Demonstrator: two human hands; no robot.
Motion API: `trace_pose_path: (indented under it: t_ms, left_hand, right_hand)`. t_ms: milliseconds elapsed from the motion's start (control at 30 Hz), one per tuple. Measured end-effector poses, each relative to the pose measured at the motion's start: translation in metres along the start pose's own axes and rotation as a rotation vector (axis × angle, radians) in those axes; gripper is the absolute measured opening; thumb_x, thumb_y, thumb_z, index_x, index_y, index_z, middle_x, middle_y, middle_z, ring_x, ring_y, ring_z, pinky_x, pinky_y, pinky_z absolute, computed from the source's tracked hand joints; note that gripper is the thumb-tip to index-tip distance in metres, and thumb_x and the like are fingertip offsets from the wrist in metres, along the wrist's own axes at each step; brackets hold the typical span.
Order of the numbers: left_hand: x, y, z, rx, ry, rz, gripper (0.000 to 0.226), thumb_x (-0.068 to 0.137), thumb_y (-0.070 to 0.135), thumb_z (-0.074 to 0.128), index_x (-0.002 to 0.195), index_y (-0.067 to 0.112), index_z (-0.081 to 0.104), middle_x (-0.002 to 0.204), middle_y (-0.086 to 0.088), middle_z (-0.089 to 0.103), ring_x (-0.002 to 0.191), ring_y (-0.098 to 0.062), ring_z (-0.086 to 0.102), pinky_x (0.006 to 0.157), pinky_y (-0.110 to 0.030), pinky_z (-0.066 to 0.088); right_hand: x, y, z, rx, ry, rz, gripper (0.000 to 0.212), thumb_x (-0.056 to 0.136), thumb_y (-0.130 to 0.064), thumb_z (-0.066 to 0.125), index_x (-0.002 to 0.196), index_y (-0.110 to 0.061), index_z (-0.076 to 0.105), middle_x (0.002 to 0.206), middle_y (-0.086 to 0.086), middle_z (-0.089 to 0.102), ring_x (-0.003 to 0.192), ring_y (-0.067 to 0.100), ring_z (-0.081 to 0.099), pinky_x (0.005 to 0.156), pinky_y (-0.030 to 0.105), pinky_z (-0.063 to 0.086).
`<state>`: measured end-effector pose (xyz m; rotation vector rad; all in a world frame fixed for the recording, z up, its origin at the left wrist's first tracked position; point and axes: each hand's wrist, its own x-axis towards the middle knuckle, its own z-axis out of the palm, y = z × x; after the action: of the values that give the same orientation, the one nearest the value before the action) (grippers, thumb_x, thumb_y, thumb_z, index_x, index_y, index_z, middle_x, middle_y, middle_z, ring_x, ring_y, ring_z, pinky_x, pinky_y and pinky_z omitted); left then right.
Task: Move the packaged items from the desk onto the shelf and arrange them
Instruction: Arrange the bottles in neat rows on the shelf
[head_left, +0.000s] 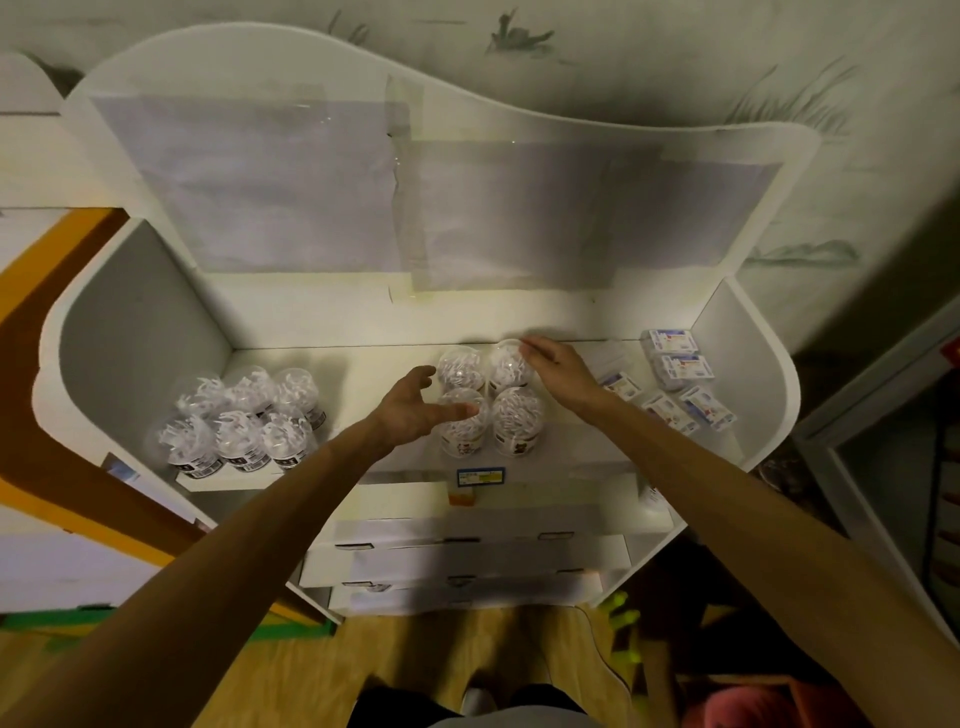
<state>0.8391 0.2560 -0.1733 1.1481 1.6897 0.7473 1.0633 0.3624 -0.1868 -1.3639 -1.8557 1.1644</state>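
Observation:
On the white shelf (363, 364), a square cluster of clear round tubs (517, 415) filled with white pieces stands at the middle. My left hand (415, 405) is beside the cluster's left side, fingers spread, a finger resting against the front left tub (462, 434). My right hand (558, 364) hovers over the back right tub (506, 364), fingers loosely apart, holding nothing. Another group of several similar tubs (244, 421) stands at the shelf's left. Several small flat packets (675, 369) with blue and red print lie at the right.
The shelf has curved white side walls (748, 353) and a tall back panel (415, 208) with taped paper. A blue price label (480, 475) is on the front edge. Lower shelves (467, 551) sit below. Wooden floor lies under me, a dark cabinet at the right.

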Motion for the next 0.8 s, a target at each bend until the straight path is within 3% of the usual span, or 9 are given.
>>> trace_pose_path:
  t_ms: [167, 267, 500, 800]
  left_hand:
    - [-0.001, 0.000, 0.001, -0.017, -0.003, 0.003, 0.096, 0.071, 0.034, 0.088, 0.150, 0.021, 0.035, 0.151, -0.006, 0.039, 0.130, -0.027, 0.047, 0.089, -0.040, 0.055]
    - [-0.001, 0.001, 0.001, -0.042, -0.007, 0.012, 0.096, 0.070, 0.034, 0.089, 0.149, 0.021, 0.036, 0.148, -0.005, 0.043, 0.128, -0.026, 0.049, 0.087, -0.039, 0.055]
    - [-0.001, 0.000, 0.002, -0.030, 0.003, 0.023, 0.093, 0.070, 0.038, 0.088, 0.147, 0.019, 0.038, 0.144, -0.005, 0.048, 0.126, -0.026, 0.052, 0.101, -0.047, 0.051]
    - [-0.003, 0.000, 0.001, 0.026, 0.004, 0.053, 0.093, 0.073, 0.041, 0.086, 0.148, 0.016, 0.036, 0.151, -0.001, 0.043, 0.130, -0.023, 0.048, 0.103, -0.049, 0.049]
  right_hand:
    - [-0.008, -0.002, 0.004, 0.010, 0.000, -0.002, 0.039, 0.105, -0.030, 0.050, 0.140, -0.015, 0.057, 0.141, 0.001, 0.058, 0.123, 0.008, 0.050, 0.102, 0.022, 0.035]
    - [-0.011, -0.001, 0.008, 0.024, -0.010, 0.001, 0.040, 0.105, -0.032, 0.049, 0.141, -0.016, 0.056, 0.142, 0.000, 0.057, 0.127, 0.011, 0.051, 0.104, 0.023, 0.036]
    - [-0.014, 0.000, 0.014, 0.107, 0.028, 0.037, 0.038, 0.104, -0.034, 0.050, 0.138, -0.017, 0.058, 0.138, 0.000, 0.060, 0.124, 0.013, 0.054, 0.102, 0.024, 0.039]
    - [-0.018, -0.003, 0.013, 0.076, 0.076, 0.047, 0.039, 0.107, -0.033, 0.044, 0.140, -0.016, 0.057, 0.141, 0.001, 0.057, 0.127, 0.014, 0.052, 0.101, 0.024, 0.039]
